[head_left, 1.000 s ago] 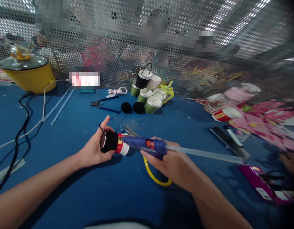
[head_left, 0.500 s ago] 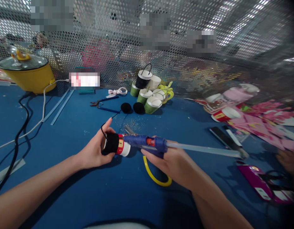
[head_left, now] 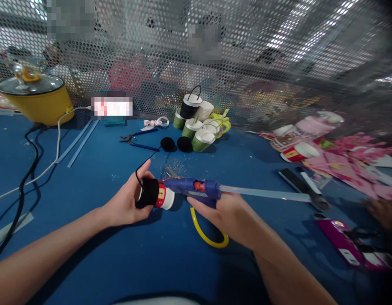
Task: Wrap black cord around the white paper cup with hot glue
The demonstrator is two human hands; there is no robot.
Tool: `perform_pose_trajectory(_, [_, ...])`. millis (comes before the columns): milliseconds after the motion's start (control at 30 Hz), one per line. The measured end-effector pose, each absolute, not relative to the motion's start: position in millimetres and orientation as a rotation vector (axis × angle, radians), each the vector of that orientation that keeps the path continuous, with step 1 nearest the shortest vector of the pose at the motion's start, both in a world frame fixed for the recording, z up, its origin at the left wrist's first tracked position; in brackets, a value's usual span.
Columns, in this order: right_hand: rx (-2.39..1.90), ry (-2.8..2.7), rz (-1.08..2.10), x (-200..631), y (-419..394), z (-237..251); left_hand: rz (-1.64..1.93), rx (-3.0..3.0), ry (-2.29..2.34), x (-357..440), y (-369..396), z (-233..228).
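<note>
In the head view, the left hand (head_left: 129,201) had its fingers curled around a small paper cup (head_left: 166,198), held tilted on its side over the blue table (head_left: 119,262). Black yarn (head_left: 149,192) was wrapped around part of the cup, leaving a red band and a white end bare. A strand ran up by the thumb toward the left one of two black yarn balls (head_left: 167,144).

The right hand (head_left: 232,216) had its fingers wrapped around a blue glue gun (head_left: 191,187), its nozzle at the red band; whether they touched could not be told. A clear glue stick (head_left: 268,194) stuck out of the back, and a yellow loop (head_left: 211,240) showed below.

Farther back lay pliers (head_left: 130,138) with handles spread, near a pink ribbon (head_left: 155,123). Green cups (head_left: 201,140) stood beside the right ball, and a yellow pot (head_left: 43,103) stood far left.
</note>
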State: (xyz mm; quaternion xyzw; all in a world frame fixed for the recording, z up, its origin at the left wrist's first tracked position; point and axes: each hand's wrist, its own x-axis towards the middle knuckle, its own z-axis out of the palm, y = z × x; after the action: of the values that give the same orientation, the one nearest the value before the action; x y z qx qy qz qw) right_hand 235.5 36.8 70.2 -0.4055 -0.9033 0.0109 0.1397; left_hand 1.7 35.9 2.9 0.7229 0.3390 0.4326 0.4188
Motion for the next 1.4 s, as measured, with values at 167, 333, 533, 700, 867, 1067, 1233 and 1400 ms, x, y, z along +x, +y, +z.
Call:
perform_pose_trajectory(167, [-1.128,-2.659,-0.078,234.7,38.1,67.7,1.078,1.802,0.86,2.1,35.9,3.4])
perform_pose_trajectory(333, [-1.241,-2.48,0.275,227.0,31.4,80.7,1.075,1.756,0.903,1.5,36.9,2.9])
perform_pose_trajectory(533, [-1.265,-2.468,0.455,224.3,27.9,83.3,1.084,1.634,0.952,1.7,38.6,1.5])
perform_pose_trajectory(700, [-1.317,-2.483,0.541,224.1,23.9,84.5,1.083,1.566,0.981,1.3,39.9,0.4])
perform_pose_trajectory(867, [-1.322,-2.5,0.489,227.3,22.0,78.7,1.077,1.54,0.997,1.1,40.6,0.6])
perform_pose_trajectory(1067, [-1.335,-2.53,0.445,228.2,21.3,75.6,1.068,1.537,1.012,1.4,41.1,0.4])
perform_pose_trajectory(1233, [-1.306,-2.472,0.526,226.5,24.3,79.8,1.078,1.577,0.989,1.7,39.4,1.8])
perform_pose_trajectory(1400, [-1.288,-2.431,0.489,223.3,27.9,82.9,1.06,1.62,0.974,1.9,37.5,3.5])
